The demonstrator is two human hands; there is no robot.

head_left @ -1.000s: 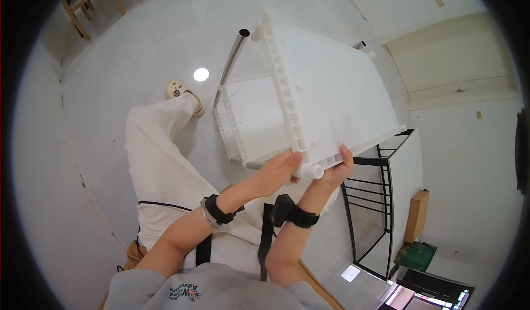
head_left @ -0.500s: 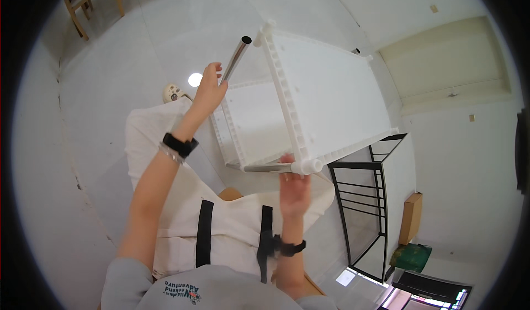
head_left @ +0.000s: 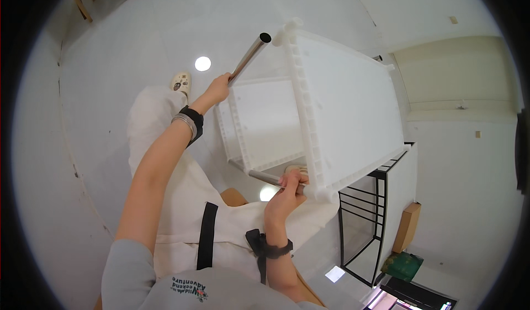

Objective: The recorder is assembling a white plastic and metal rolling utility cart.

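Left arm [head_left: 160,169]: slanting nearly straight from lower left toward upper middle
Left grip [head_left: 218,89]: clamping round the upper pole [head_left: 247,60]
Right arm [head_left: 281,268]: pointing up from lower middle
Right grip [head_left: 284,202]: clamping on the lower pole [head_left: 264,177], near centre
Rack [head_left: 353,108]: spanning centre to upper right, its top panel tilting

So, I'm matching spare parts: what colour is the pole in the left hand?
The pole is shiny silver; the head view shows it.
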